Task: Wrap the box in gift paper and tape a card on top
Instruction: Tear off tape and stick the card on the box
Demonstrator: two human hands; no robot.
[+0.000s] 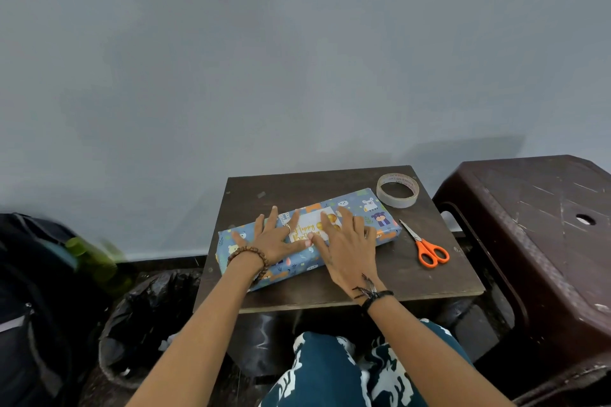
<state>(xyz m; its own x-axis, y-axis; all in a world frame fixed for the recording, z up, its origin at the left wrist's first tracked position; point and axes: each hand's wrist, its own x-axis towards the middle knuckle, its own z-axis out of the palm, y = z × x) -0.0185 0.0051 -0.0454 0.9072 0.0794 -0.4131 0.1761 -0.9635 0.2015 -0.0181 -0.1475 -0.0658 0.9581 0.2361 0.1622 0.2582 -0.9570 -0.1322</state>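
At frame centre, your left hand [268,239] and right hand [347,243] lie flat, fingers spread, gripping nothing, pressing the card [309,229] onto the wrapped box [370,213] on the worktop [330,291]; its tape seems hidden. The tape roll [397,190] and scissors [426,246] lie right.

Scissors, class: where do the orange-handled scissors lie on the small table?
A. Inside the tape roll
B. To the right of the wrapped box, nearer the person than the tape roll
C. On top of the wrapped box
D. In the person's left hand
B: the scissors lie flat on the table right of the wrapped box, with the tape roll farther back; both hands rest open on the box.
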